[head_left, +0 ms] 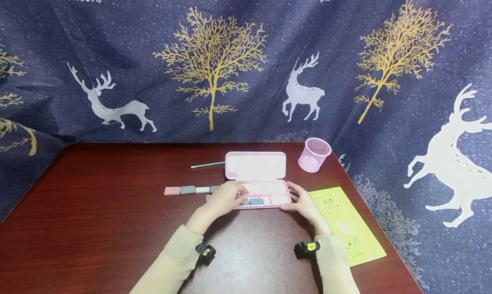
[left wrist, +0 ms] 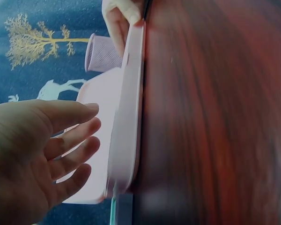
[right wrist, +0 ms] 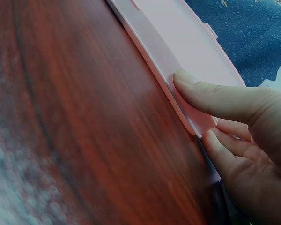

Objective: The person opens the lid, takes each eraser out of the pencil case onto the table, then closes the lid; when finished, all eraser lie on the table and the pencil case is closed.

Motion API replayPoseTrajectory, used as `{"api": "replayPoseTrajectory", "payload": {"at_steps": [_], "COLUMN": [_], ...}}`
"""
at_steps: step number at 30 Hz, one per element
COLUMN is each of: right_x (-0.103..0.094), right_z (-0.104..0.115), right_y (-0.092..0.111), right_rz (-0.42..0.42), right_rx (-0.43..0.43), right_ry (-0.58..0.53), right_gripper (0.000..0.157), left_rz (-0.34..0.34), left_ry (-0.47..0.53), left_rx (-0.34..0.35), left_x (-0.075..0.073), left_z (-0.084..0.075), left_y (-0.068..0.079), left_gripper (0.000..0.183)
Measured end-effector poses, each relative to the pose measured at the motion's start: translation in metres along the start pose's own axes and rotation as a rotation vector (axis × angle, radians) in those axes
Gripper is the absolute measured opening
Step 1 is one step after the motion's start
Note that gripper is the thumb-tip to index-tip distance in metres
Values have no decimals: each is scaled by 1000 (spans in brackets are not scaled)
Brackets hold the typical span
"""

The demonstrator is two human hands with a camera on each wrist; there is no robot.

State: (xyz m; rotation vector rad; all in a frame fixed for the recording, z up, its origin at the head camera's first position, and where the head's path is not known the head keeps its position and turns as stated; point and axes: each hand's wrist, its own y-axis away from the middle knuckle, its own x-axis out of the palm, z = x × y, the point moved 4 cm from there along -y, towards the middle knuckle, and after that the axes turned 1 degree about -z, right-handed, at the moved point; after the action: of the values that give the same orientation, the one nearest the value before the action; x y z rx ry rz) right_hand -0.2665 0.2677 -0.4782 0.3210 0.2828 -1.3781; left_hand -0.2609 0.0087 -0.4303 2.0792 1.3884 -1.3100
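An open pink pencil case (head_left: 279, 187) lies on the table, its lid (head_left: 255, 166) tipped back. My right hand (head_left: 305, 203) holds the case's right end; in the right wrist view the thumb (right wrist: 210, 96) presses its front wall and fingers lie behind the end. Over the case's left part hovers my left hand (head_left: 226, 196); in the left wrist view its fingers (left wrist: 79, 154) are loosely bent with nothing between them. Blue-grey eraser-like blocks (head_left: 256, 201) lie in the front compartment. Left of the case runs a row of similar blocks, pink (head_left: 172, 191), grey (head_left: 188, 190) and white (head_left: 202, 190), partly hidden by the hand.
A green pencil (head_left: 207, 165) lies behind, reaching toward the lid. At the back right stands a pink mesh pen holder (head_left: 313, 156). A yellow-green book (head_left: 346, 225) lies under and beside the right forearm, near the table's right edge. A patterned blue cloth (head_left: 246, 63) hangs behind.
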Motion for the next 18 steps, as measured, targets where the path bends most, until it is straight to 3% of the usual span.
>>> {"api": "replayPoseTrajectory", "payload": {"at_steps": [6, 18], "right_x": [-2, -1], "right_z": [1, 3], "right_y": [2, 2], "right_rz": [7, 12], "right_rx": [-13, -14], "right_ry": [-8, -12], "right_gripper": [87, 87], "left_rz": [10, 69], "left_ry": [-14, -76], "left_rx": [48, 45], "left_x": [13, 22], "left_z": [-12, -34], "left_y": [-8, -11], "left_gripper": [15, 18]}}
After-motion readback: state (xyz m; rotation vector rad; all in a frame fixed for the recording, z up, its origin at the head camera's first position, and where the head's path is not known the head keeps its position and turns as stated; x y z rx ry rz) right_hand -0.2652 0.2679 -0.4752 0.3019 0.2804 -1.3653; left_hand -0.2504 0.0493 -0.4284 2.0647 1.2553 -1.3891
